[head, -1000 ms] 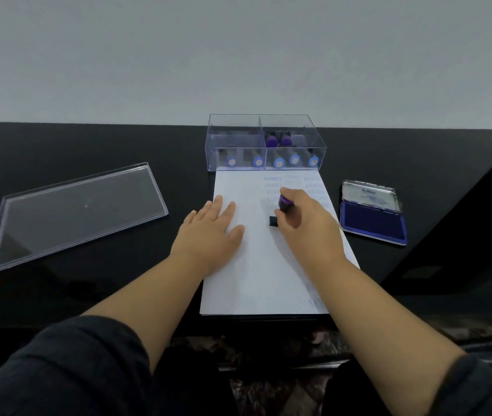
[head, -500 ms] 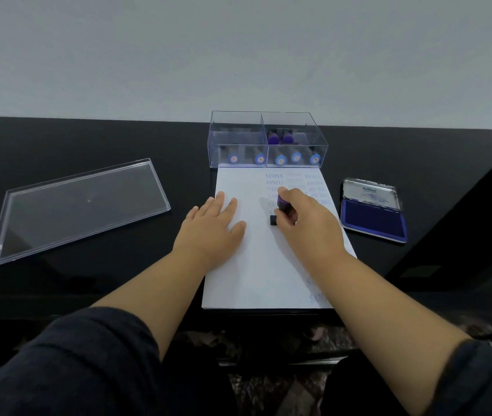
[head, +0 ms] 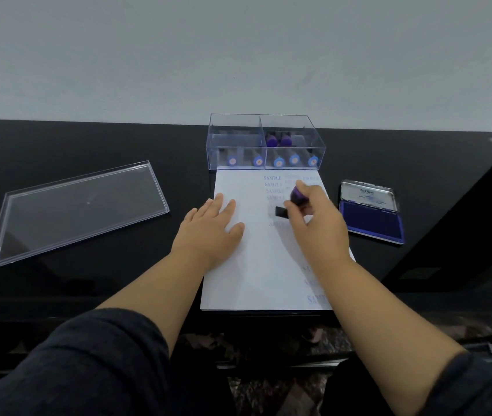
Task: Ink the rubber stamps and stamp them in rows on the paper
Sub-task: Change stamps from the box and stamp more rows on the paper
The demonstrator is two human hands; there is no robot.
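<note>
The person is leaning both forearms out over the near edge of the black counter (head: 58, 151), dark sleeves pushed up past the elbows. The left hand (head: 208, 232) is lying palm down on the left half of the white paper (head: 253, 265), its fingers straight and slightly spread, the thumb angled out toward the middle of the sheet. The right hand (head: 317, 223) is reaching over the upper right part of the sheet with the wrist raised, its fingers curling around a purple-handled rubber stamp (head: 294, 202); the stamp is tilting, handle pointing away toward the far edge and its black base sticking out to the left of the thumb, low over the paper, though whether it is touching the sheet I cannot tell. Rows of blue "SAMPLE" prints (head: 273, 186) are running down the paper just left of the stamp. At the far edge of the sheet a clear divided box (head: 265, 142) is holding more stamps. Near the right side of the paper an open blue ink pad (head: 371, 220) is sitting, and the clear lid (head: 76, 211) is lying well off toward the counter's left edge.
</note>
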